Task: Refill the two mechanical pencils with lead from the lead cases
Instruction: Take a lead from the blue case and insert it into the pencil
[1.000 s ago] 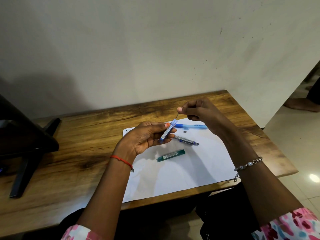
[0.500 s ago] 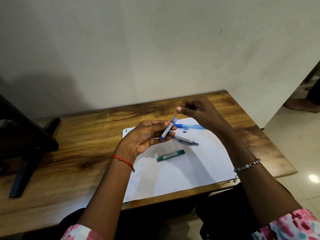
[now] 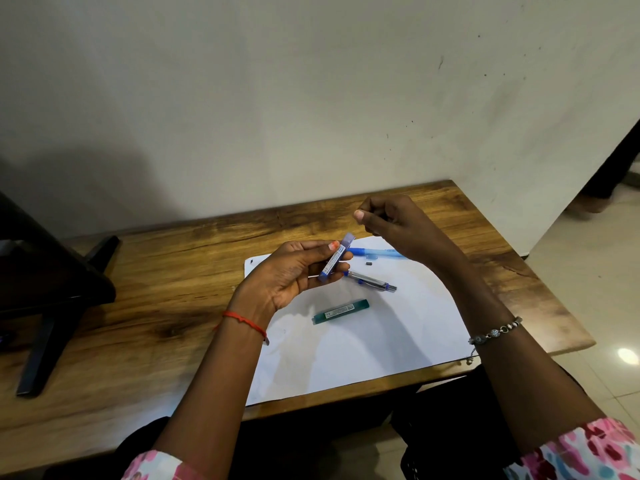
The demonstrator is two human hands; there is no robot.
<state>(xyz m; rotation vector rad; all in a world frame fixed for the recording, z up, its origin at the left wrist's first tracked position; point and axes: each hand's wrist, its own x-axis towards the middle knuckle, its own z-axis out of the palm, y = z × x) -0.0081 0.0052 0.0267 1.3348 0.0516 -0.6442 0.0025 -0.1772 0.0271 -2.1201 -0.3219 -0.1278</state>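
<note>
My left hand (image 3: 294, 271) clasps slim blue plastic lead case (image 3: 336, 257), frame centre | my right hand (image 3: 394, 223) pinched shut above, contents indiscernible

Both arms are bare from wrist to above the elbow. The left wrist wears a thin red thread band (image 3: 244, 320) with a small knot. The right wrist wears a silver beaded bracelet (image 3: 496, 331) with a short dangling chain. Short sleeves (image 3: 585, 452) show at the bottom corners: white fabric with pink, red and blue floral blotches.
</note>
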